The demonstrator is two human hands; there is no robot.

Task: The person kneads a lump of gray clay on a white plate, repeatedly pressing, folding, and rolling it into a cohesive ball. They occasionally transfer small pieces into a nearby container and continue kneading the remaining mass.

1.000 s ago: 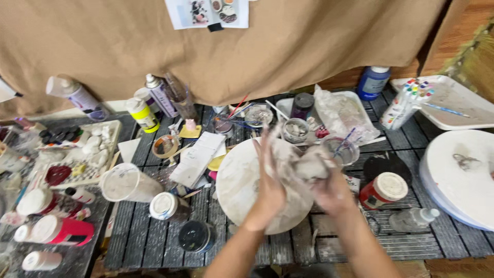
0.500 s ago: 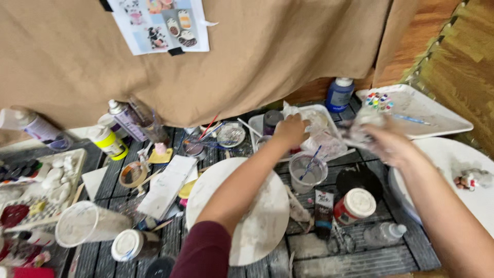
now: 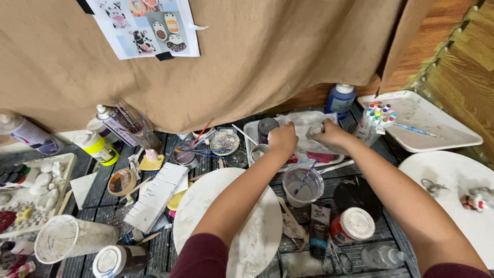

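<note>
both hands reach to the far side of the dark slatted worktop (image 3: 370,154), at about 12 o'clock from the person. the left hand (image 3: 282,139) is curled into a loose fist, knuckles up, its fingers tucked under so that what they grip cannot be told; it rests at the left end of a small white tray (image 3: 250,129). the right hand (image 3: 329,133) sits just beside it at 3 o'clock, fingers pinched on a crumpled white cloth (image 3: 303,122) that lies heaped in the tray. the cloth spreads between the two hands and beyond them toward 12 o'clock, touching both. a pink patch (image 3: 320,157) shows under the right wrist.

at 6 o'clock from the hands stands a clear cup of cloudy water (image 3: 302,186) with a brush in it, and nearer the person a large white round plate (image 3: 206,216) lies under the left forearm. at 1 o'clock from the right hand stands a blue bottle (image 3: 340,99); at 3 o'clock a cluster of paint markers (image 3: 377,114) leans against a square white tray (image 3: 437,128). at 9 o'clock from the left hand lies a small round dish (image 3: 224,141), and further that way a yellow-labelled bottle (image 3: 98,146). a red jar with a white lid (image 3: 352,225) stands near the right forearm. brown cloth (image 3: 257,51) hangs behind.
</note>
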